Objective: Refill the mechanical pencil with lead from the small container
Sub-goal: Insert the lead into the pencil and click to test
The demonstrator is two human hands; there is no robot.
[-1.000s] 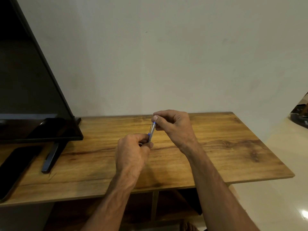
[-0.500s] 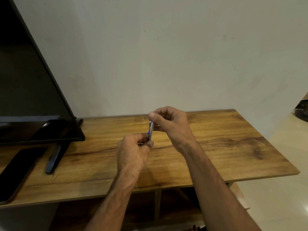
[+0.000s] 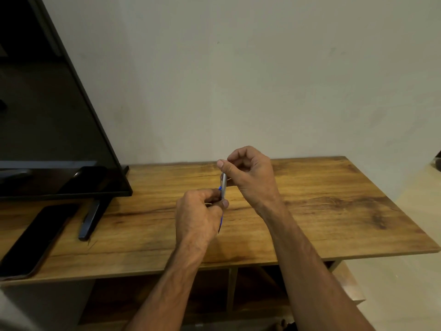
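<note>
Wood-grain brown tabletop (image 3: 310,211) lies under my arms. Nearest, my left hand (image 3: 198,211) is closed around the lower part of a slim silver mechanical pencil with blue trim (image 3: 223,187), held upright above the table. Just beyond, my right hand (image 3: 248,173) pinches its top end between thumb and forefinger. Farther left stands a black flat-screen television (image 3: 47,139).

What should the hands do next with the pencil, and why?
Probably the right hand should lower its pinched fingertips onto the pencil top. The left hand holds the pencil upright above the table, and the right hand's pinch sits just over its upper end. Whether it holds a lead or the cap is too small to tell.
</note>
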